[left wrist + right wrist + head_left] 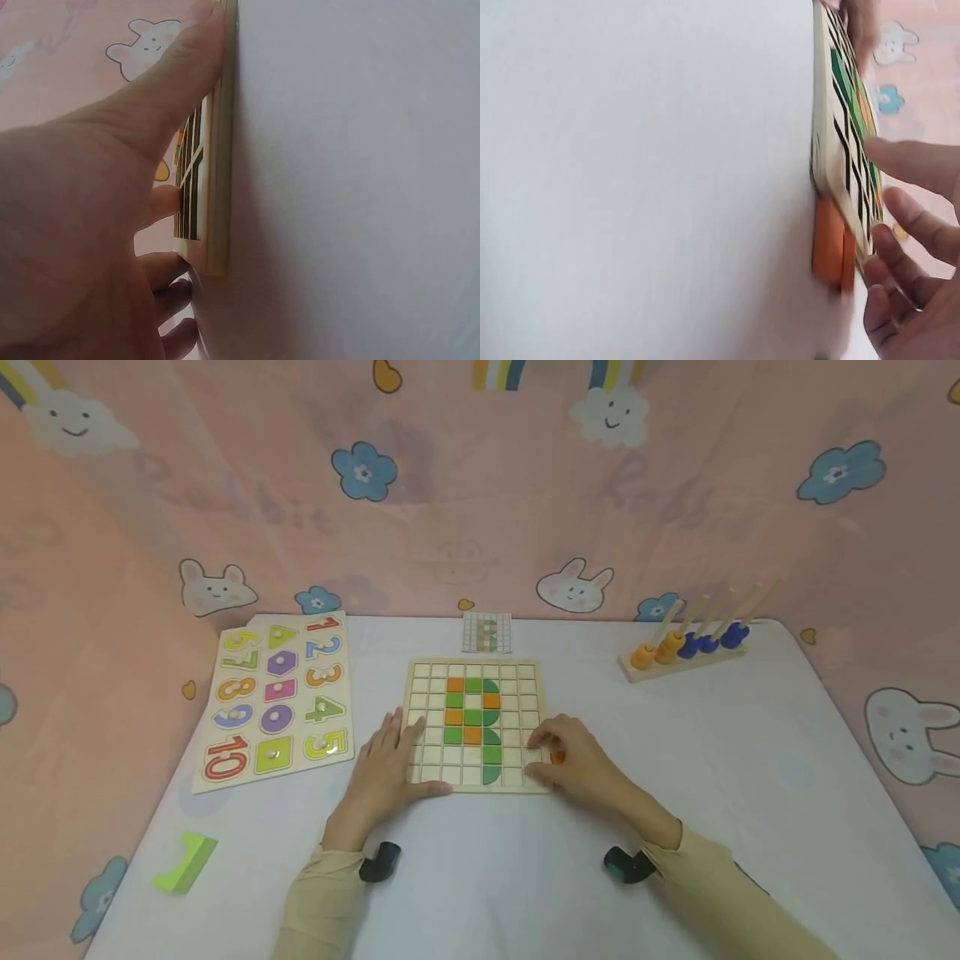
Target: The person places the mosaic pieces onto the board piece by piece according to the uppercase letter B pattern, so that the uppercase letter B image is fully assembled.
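Observation:
A square wooden grid board [513,777] lies mid-table, with orange and green squares and green rounded tiles set in its cells. My left hand [380,768] rests along its left side, fingers spread and thumb on the front edge; the left wrist view shows this thumb [176,75] lying along the rim. Over the board's right edge is my right hand [581,760], fingers loosely bent and apart. No tile shows between its thumb and fingers. Orange blocks [831,244] sit against the board's right side, partly hidden by that hand in the head view.
A small pattern card [487,633] stands behind the board. To the left lie a number-and-shape puzzle [296,760] and a green block [187,862]. A bead stacker [651,670] with orange and blue beads stands back right. A patterned pink cloth [465,527] backs the white table [487,877].

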`<act>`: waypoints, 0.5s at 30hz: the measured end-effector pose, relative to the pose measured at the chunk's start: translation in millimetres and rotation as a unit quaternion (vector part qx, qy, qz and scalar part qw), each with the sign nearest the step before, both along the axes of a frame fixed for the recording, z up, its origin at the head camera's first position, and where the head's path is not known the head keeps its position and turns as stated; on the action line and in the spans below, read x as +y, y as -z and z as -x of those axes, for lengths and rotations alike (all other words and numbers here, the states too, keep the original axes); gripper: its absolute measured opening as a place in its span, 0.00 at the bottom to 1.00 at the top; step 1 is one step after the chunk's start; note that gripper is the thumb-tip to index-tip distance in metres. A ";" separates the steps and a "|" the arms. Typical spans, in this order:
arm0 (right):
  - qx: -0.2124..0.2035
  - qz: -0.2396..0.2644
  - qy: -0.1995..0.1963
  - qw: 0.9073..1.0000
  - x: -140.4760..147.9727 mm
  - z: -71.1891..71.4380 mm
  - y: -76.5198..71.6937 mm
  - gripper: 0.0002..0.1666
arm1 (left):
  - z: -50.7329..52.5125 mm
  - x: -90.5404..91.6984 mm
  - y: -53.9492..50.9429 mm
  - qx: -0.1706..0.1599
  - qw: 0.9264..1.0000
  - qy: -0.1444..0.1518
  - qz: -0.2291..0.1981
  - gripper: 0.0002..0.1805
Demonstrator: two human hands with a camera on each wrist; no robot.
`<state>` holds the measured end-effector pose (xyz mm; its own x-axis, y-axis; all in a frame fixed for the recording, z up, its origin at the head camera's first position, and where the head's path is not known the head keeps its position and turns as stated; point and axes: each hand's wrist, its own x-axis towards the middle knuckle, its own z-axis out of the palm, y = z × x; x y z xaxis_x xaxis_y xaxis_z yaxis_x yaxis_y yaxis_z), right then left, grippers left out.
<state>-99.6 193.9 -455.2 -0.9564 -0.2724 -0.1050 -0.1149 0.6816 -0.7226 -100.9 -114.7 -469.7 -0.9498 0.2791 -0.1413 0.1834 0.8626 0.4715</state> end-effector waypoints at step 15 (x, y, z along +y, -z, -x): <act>-0.053 -0.112 0.009 0.992 56.1 -9.8 -11.7 0.42 | 0.2 -0.5 0.0 -0.004 1.000 0.000 -0.003 0.63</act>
